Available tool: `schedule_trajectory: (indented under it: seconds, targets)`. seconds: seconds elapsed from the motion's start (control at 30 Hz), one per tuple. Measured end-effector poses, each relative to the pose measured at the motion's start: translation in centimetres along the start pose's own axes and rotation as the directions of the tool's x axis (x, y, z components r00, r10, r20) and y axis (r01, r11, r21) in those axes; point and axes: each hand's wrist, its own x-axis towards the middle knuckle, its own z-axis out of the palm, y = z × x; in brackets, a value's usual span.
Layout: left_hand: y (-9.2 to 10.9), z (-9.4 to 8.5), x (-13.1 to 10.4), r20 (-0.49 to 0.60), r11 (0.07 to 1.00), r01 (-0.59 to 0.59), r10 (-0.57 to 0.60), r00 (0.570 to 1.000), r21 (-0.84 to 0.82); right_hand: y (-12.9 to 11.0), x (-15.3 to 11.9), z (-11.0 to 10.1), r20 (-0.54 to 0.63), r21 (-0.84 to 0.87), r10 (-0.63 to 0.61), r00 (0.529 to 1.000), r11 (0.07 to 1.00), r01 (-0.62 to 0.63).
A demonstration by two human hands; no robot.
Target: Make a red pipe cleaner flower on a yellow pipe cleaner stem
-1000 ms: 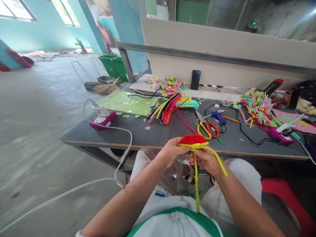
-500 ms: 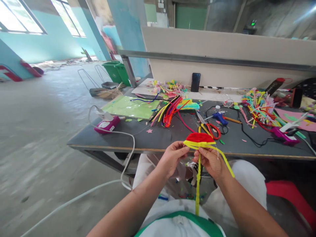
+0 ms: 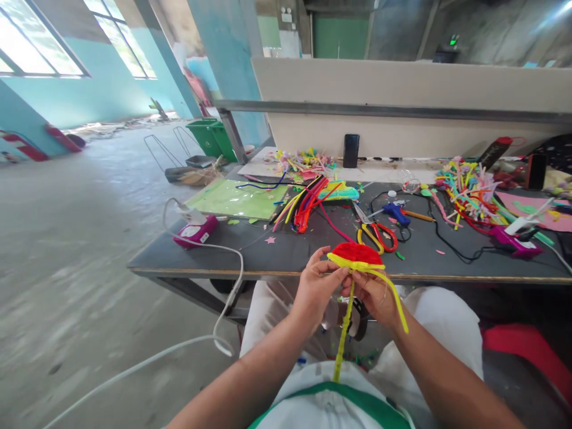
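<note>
At frame centre, left hand (image 3: 315, 289) and right hand (image 3: 374, 293) each pinch one red-and-yellow pipe-cleaner piece (image 3: 355, 255) with their fingers; one scissors (image 3: 375, 232) lies on the surface (image 3: 286, 250) above.

Looks like a craft workshop in a bare, hall-like room. Just beyond the left hand (image 3: 315, 289), a dark workbench (image 3: 286, 253) strewn with pipe cleaners (image 3: 306, 202), scissors (image 3: 375, 229), a blue glue gun (image 3: 395, 211) and foam sheets (image 3: 235, 199). Farther off to the left, open concrete floor (image 3: 80, 238), green bins (image 3: 210, 137), turquoise walls (image 3: 89, 98).
</note>
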Motion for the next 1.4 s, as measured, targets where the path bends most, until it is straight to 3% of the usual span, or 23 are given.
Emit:
schedule_trajectory:
  seconds: [0.27,0.4,0.47,0.57,0.73,0.83,0.93,1.0,1.07,1.17,1.4]
  targets:
    - [-0.5,-0.3,-0.3,-0.138,0.983,-0.052,0.077,0.987,0.175,0.0,-0.1,-0.2,0.002,0.034,0.013,1.0,0.999,-0.013]
    - [-0.6,0.6,-0.5,-0.244,0.996,-0.064,0.079,0.966,0.067,0.2,0.0,-0.1,0.012,0.042,0.002,1.0,0.999,-0.003]
    - [-0.6,1.0,-0.6,-0.248,0.998,-0.069,0.069,0.966,0.009,0.4,0.1,-0.2,0.038,0.067,0.002,0.999,0.998,-0.005]
    - [-0.5,1.1,-0.6,-0.198,0.997,-0.079,0.083,0.977,0.028,0.6,0.3,-0.5,0.016,0.121,0.014,1.0,0.993,-0.016]
    - [0.1,0.2,-0.9,-0.07,0.967,-0.145,0.163,0.984,0.208,0.4,0.4,-1.1,-0.001,0.177,0.037,0.999,0.984,-0.036]
    - [0.6,-0.3,-1.1,-0.093,0.979,-0.156,0.168,0.981,0.132,0.1,0.3,-1.0,0.001,0.175,0.046,0.999,0.984,-0.046]
    - [0.9,-0.6,-0.6,0.011,0.999,-0.046,0.047,0.999,-0.014,0.0,0.2,-0.8,0.0,0.183,0.042,0.999,0.982,-0.042]
    - [0.9,-0.8,0.1,0.132,0.999,0.035,-0.033,0.991,-0.011,0.0,0.3,-0.7,0.003,0.185,0.048,0.999,0.982,-0.048]
    - [0.9,-1.0,0.9,0.184,0.996,0.072,-0.08,0.98,0.046,0.2,0.3,-0.6,0.009,0.172,0.066,0.998,0.983,-0.066]
    - [1.0,-1.0,1.7,0.187,0.992,0.099,-0.112,0.976,0.078,0.2,0.2,-0.6,0.023,0.15,0.083,0.996,0.985,-0.086]
    - [1.6,-0.2,1.2,0.331,0.967,0.2,-0.138,0.934,-0.16,-0.1,0.1,-0.5,-0.028,0.116,0.073,0.997,0.991,-0.069]
